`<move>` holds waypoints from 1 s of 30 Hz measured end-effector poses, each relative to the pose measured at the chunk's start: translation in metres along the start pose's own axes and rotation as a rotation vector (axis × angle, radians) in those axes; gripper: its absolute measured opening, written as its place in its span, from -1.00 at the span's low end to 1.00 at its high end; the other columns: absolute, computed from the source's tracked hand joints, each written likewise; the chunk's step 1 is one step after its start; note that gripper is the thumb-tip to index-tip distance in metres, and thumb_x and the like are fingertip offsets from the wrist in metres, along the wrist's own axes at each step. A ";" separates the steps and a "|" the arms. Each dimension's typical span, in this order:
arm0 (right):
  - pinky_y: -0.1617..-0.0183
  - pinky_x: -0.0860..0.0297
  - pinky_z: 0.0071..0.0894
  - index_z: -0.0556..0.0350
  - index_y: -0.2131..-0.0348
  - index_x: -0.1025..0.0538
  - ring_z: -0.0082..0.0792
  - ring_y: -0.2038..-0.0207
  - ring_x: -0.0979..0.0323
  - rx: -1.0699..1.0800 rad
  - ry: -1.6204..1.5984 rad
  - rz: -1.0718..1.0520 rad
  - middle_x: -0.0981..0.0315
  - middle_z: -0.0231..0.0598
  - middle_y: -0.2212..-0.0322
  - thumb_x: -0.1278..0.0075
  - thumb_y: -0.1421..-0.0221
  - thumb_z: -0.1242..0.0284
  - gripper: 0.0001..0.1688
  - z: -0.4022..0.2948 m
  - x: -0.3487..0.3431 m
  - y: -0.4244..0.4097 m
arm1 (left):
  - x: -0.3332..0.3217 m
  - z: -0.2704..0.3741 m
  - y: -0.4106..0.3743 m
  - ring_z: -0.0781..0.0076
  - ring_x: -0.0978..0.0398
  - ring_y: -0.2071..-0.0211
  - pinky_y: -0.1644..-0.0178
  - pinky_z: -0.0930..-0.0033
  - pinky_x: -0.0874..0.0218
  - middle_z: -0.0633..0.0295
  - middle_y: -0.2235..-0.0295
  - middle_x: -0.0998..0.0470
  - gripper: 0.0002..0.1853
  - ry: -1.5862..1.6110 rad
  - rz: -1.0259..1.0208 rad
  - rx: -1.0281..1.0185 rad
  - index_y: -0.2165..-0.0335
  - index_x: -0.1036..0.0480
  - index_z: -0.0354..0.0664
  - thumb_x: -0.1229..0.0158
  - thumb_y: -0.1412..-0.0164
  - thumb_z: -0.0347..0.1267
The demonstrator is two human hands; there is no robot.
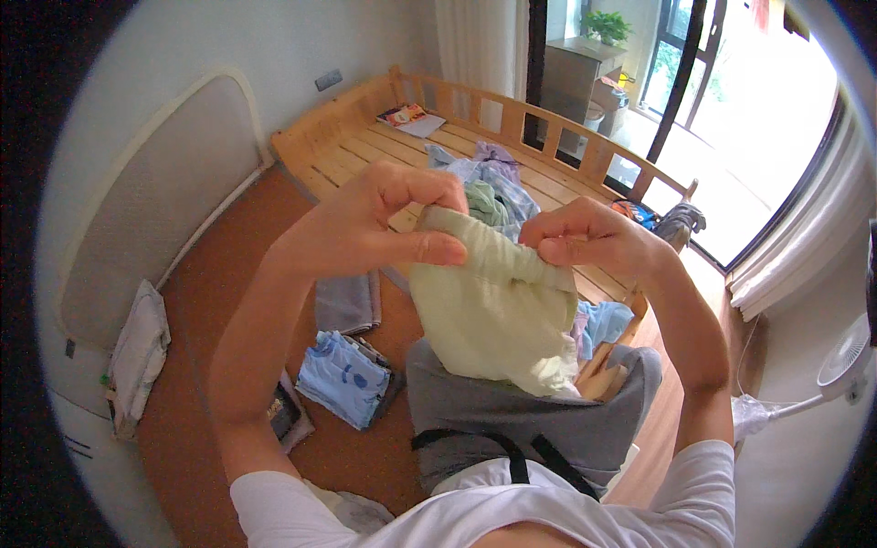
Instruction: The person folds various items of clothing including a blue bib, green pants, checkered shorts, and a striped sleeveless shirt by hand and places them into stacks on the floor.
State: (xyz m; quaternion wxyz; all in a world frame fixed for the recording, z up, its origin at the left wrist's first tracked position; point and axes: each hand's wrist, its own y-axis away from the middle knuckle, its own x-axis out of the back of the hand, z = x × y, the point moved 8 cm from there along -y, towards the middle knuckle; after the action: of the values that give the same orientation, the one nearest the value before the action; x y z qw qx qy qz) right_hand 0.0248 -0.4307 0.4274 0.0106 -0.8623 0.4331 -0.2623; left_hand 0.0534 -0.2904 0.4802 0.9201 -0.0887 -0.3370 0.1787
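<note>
A pale yellow-green garment with a gathered elastic waistband (493, 315) hangs in front of me, held up by its top edge. My left hand (390, 226) pinches the waistband near its left end between thumb and fingers. Farther right along the same band, my right hand (589, 240) grips it with thumb and curled fingers. The lower part of the cloth hangs loose above my grey-covered lap (521, 418). Behind the hands, a loose pile of clothes, with a green piece (484, 201) among them, lies on the wooden slats and is partly hidden.
A slatted wooden bed frame (342, 154) with a railing stands ahead, bearing a booklet (411, 122). Left of my lap, folded blue clothes (346, 378) and a grey folded cloth (347, 301) lie on a brown surface (226, 288). A white fan (843, 356) stands at the right.
</note>
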 end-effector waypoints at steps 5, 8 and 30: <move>0.35 -0.23 -0.59 0.26 0.42 -0.46 -0.68 0.42 -0.25 -0.005 0.078 0.138 -0.37 -0.45 0.50 -0.02 -0.12 0.39 -0.77 -0.018 -0.005 -0.004 | -0.029 -0.024 -0.003 0.75 -0.33 0.41 0.34 0.60 -0.17 0.46 0.48 -0.43 -0.78 0.191 0.007 0.237 0.37 -0.43 -0.25 -0.19 -0.12 -0.30; 0.38 -0.24 -0.59 0.20 0.35 -0.44 -0.69 0.45 -0.27 0.007 0.010 0.180 -0.38 -0.48 0.51 -0.10 -0.05 0.37 -0.75 -0.009 -0.004 -0.003 | -0.025 -0.033 -0.003 0.78 -0.33 0.45 0.37 0.62 -0.17 0.47 0.50 -0.44 -0.77 0.360 0.084 0.292 0.40 -0.44 -0.23 -0.22 -0.10 -0.28; 0.47 -0.11 -0.62 0.25 0.50 -0.44 -0.71 0.51 -0.14 -0.104 0.087 0.693 -0.20 -0.53 0.64 -0.05 -0.06 0.50 -0.84 0.009 0.016 0.050 | 0.006 -0.046 0.027 0.78 -0.33 0.45 0.37 0.67 -0.17 0.45 0.45 -0.44 -0.76 0.343 0.453 0.386 0.46 -0.31 -0.13 -0.27 -0.06 -0.36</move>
State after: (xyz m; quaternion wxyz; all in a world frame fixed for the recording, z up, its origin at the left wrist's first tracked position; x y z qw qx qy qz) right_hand -0.0002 -0.4755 0.4149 0.0367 -0.6516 0.7126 -0.2573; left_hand 0.0806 -0.2655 0.4410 0.9001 -0.0144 -0.1091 0.4215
